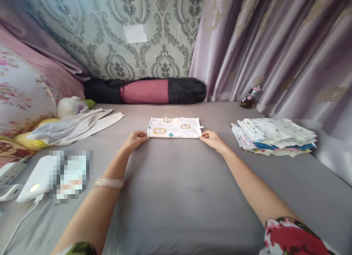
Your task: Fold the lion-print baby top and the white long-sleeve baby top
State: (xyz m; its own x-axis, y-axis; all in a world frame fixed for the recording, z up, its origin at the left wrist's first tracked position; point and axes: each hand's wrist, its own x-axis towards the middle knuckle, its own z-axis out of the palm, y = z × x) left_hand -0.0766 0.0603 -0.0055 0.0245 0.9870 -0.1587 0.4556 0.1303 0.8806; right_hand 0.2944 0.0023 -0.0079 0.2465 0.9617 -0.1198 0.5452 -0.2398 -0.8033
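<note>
A white cloth (178, 128) printed with tan shapes and teal arrows lies folded into a flat rectangle on the grey bed sheet (176, 196). My left hand (136, 139) pinches its near left corner. At the near right corner, my right hand (211, 139) grips the edge between thumb and fingers. A small white tag sticks out of the cloth's right side. On the right rests a stack of folded cloths (275, 134), white printed ones with some blue between, apart from my right hand.
A black and pink roll bag (145, 91) lies along the wall. A brown bottle (250, 97) stands by the curtain (233, 46). At left are a loose white garment (74, 126), a plush toy (70, 106), a white device (38, 178) with a cable, and a blurred-out item (71, 176).
</note>
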